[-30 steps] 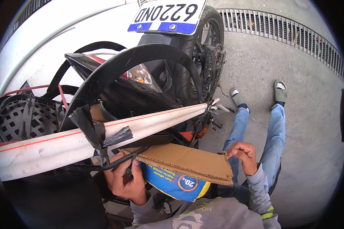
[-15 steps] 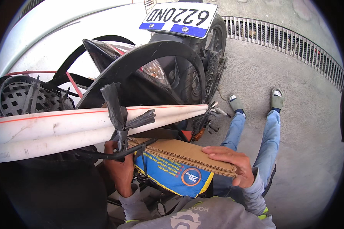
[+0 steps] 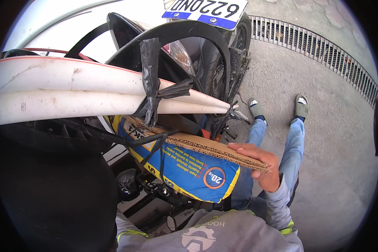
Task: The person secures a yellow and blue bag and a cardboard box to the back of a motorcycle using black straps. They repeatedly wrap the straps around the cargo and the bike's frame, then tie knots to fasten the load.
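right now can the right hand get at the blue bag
Probably yes: the right hand holds the end of the cardboard, close to the blue bag, whose near side is uncovered there. It may need to let go first.

A slotted metal grate (image 3: 313, 45) crosses the rough grey floor (image 3: 336, 138).

The view comes from the left of two wide fisheye cameras on the person's head, upright and facing steeply down, bending strongly toward its edges. Close under the lens, along the bottom, is the grey shirt (image 3: 243, 235); white pipes (image 3: 71, 90) loom near at left, the cardboard (image 3: 214, 148) and the right hand (image 3: 270, 174) sit at middle range, and the sandals (image 3: 301, 109) and drain grate (image 3: 315, 52) lie farther off toward the upper right
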The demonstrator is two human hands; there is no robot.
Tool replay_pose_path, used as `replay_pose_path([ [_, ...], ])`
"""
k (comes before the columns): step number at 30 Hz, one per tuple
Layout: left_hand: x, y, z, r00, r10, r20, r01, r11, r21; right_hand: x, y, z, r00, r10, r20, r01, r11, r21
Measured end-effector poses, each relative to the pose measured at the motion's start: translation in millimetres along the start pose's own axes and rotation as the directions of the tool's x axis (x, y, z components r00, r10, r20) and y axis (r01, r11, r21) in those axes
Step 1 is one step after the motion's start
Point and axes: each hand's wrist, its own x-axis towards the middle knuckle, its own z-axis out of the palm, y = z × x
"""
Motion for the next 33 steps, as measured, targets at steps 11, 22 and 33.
replay_pose_path([
  [11, 20, -13, -4, 0.999, 0.01, -0.039, -0.005, 0.993, 0.122, -5, 7, 1, 0.999, -0.016, -0.043, 0.015, 1.0, -0.013],
  [22, 56, -18, -4, 0.999, 0.052, -0.015, -0.049, 0.982, 0.182, -9, 8, -1, 0.998, 0.007, -0.065, -0.008, 1.0, -0.009],
  [33, 99, -17, -3, 0.986, 0.158, 0.043, -0.164, 0.962, 0.217, -19, 14, 2, 0.974, -0.051, -0.222, 0.013, 0.985, -0.172],
])
